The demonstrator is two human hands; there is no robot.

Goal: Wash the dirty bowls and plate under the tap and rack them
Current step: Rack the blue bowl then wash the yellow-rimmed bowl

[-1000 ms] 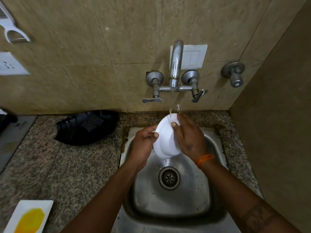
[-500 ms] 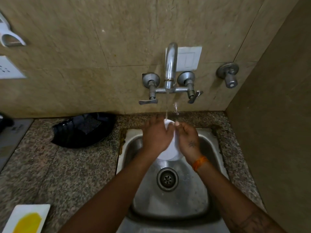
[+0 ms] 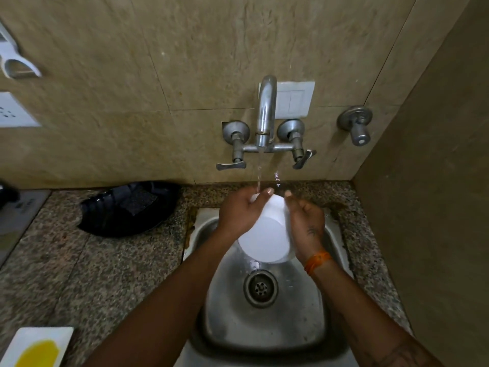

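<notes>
Tan stone tiles cover the wall behind a speckled desk point(image 3: 111, 260) with a steel sink point(image 3: 267, 313) set into it. Water runs in a thin stream from the tap point(image 3: 266, 112) onto a white bowl point(image 3: 267, 234), which is held up on its side above the sink drain. The left hand point(image 3: 243, 213) grips the bowl's left rim and hides part of it. The right hand point(image 3: 304, 221) holds the right rim, with its fingers curled behind where they cannot be seen. An orange band sits on the right wrist. On the desk to the left lies a black tray point(image 3: 127, 207), dark and hard to make out. A white plate point(image 3: 37, 345) with a yellow smear is cut off at the bottom left corner. White things on the far left wall are cut off too. A brown wall stands on the right.
</notes>
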